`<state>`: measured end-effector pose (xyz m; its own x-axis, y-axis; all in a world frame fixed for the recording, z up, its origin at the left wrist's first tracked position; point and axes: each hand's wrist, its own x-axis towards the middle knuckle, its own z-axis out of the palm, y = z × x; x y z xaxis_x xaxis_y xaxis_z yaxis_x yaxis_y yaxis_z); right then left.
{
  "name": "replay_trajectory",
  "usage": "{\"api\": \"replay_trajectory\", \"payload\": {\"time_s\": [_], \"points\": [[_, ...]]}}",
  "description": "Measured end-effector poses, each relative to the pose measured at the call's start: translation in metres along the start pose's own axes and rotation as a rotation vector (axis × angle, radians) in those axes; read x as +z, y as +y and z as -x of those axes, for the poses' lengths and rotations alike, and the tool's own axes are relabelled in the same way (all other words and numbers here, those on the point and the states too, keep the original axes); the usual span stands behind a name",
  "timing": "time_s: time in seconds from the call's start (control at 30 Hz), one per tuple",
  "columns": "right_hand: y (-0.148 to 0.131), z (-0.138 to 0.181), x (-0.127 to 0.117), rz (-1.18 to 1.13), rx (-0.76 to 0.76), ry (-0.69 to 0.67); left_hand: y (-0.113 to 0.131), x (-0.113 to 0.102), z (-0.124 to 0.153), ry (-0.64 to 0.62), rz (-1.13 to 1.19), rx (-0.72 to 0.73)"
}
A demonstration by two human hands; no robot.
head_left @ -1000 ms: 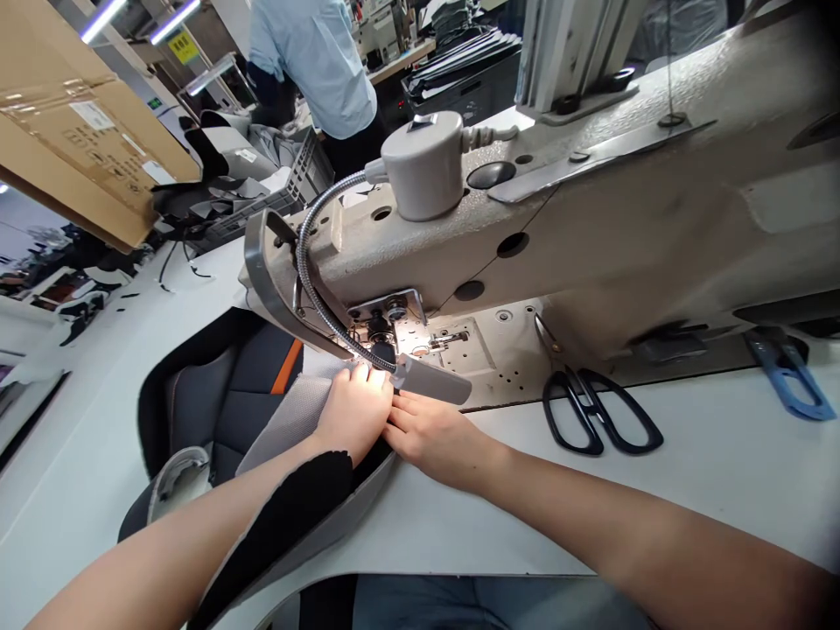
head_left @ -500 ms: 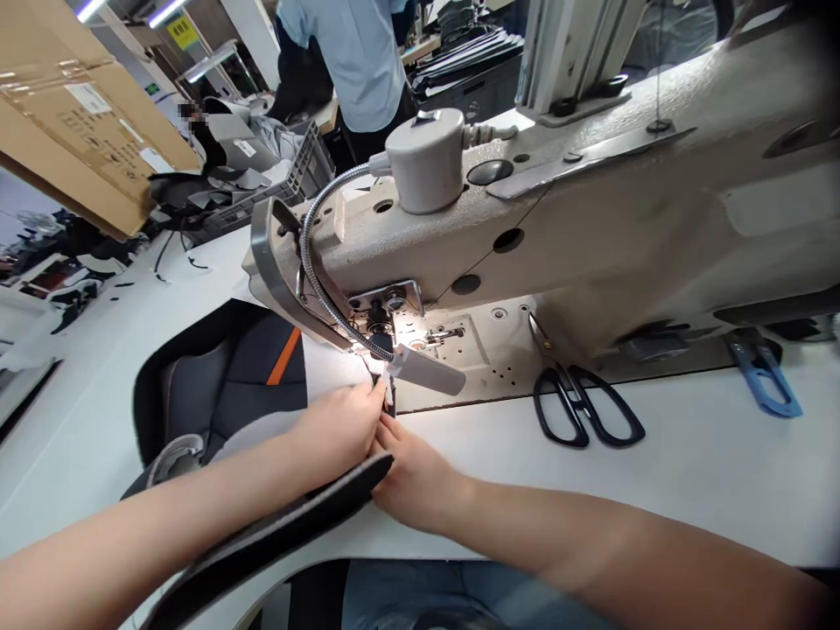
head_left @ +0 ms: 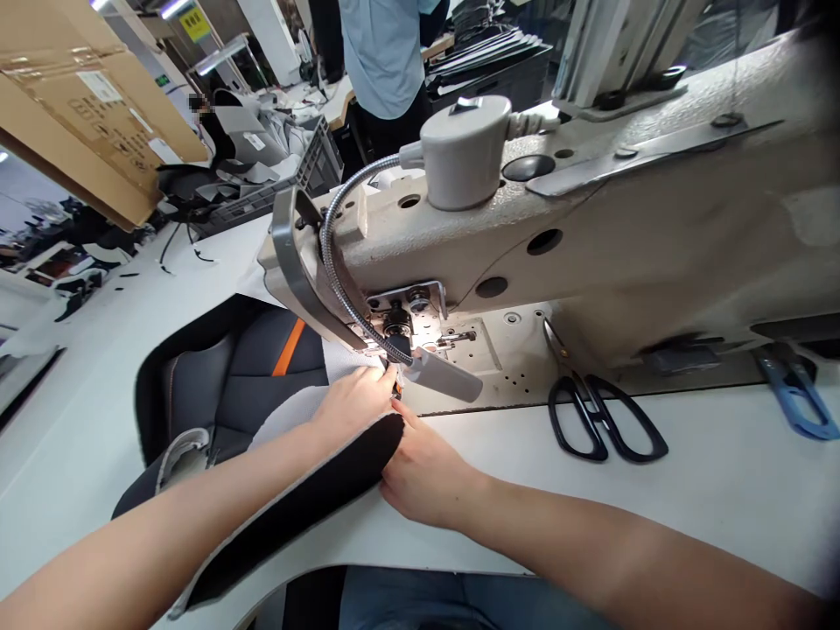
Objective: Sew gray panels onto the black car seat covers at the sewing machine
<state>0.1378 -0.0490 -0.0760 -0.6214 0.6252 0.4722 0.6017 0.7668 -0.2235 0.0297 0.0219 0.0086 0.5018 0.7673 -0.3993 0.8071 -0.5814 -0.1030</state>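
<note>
My left hand [head_left: 354,404] pinches the grey mesh fabric [head_left: 345,359] right at the presser foot [head_left: 397,346] of the sewing machine [head_left: 557,236]. My right hand [head_left: 426,472] sits just below it, its thumb against the edge of a black-backed, grey-edged panel [head_left: 308,499]. That panel runs from between my hands down under my left forearm. The needle area is mostly hidden by my fingers and the lamp's shade. Behind my left arm lies a dark grey seat cover [head_left: 229,385] with an orange stripe.
Black-handled scissors [head_left: 600,429] and a blue tool [head_left: 794,398] lie on the white table [head_left: 656,499] to the right. A gooseneck lamp [head_left: 347,236] arches over the needle. A cardboard box [head_left: 85,114], a crate of offcuts [head_left: 308,166] and a standing co-worker [head_left: 387,52] are beyond.
The black panel has swung up between my hands, its edge now against my right thumb. My hands have drawn closer to the presser foot, and the view has shifted slightly.
</note>
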Motion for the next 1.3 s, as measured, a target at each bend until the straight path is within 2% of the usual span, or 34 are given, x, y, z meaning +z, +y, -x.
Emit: {"api": "replay_trajectory", "payload": {"time_s": [0.1, 0.23, 0.3, 0.4, 0.53, 0.6, 0.8, 0.93, 1.07, 1.23, 1.3], "points": [[-0.001, -0.001, 0.001, 0.037, 0.018, 0.008, 0.007, 0.002, 0.004, 0.046, -0.196, 0.035], [-0.006, -0.004, 0.007, 0.221, 0.04, 0.144, 0.011, 0.008, 0.014, 0.134, -0.388, 0.055], [-0.007, -0.005, 0.006, 0.244, 0.031, 0.165, 0.006, 0.013, 0.016, 0.14, -0.421, 0.084], [-0.003, -0.005, 0.0, 0.299, -0.011, 0.129, -0.004, 0.025, 0.014, 0.164, -0.392, 0.121], [0.002, -0.002, -0.008, 0.325, -0.103, 0.105, -0.013, 0.038, 0.01, 0.226, -0.336, 0.049], [0.003, -0.002, -0.008, 0.308, -0.101, 0.097, -0.012, 0.039, 0.009, 0.225, -0.34, 0.034], [0.003, -0.004, -0.004, 0.238, -0.036, 0.149, -0.006, 0.031, 0.011, 0.194, -0.327, 0.054], [0.003, -0.002, -0.001, 0.248, -0.03, 0.159, -0.003, 0.025, 0.011, 0.113, -0.284, -0.019], [0.0, -0.001, 0.003, 0.257, -0.031, 0.167, -0.005, 0.019, 0.005, 0.033, -0.164, -0.094], [-0.001, -0.003, 0.003, 0.245, -0.01, 0.178, -0.005, 0.012, -0.002, 0.004, -0.021, -0.063], [-0.001, -0.005, 0.003, 0.235, -0.033, 0.194, -0.004, 0.016, -0.001, 0.031, 0.037, -0.071]]}}
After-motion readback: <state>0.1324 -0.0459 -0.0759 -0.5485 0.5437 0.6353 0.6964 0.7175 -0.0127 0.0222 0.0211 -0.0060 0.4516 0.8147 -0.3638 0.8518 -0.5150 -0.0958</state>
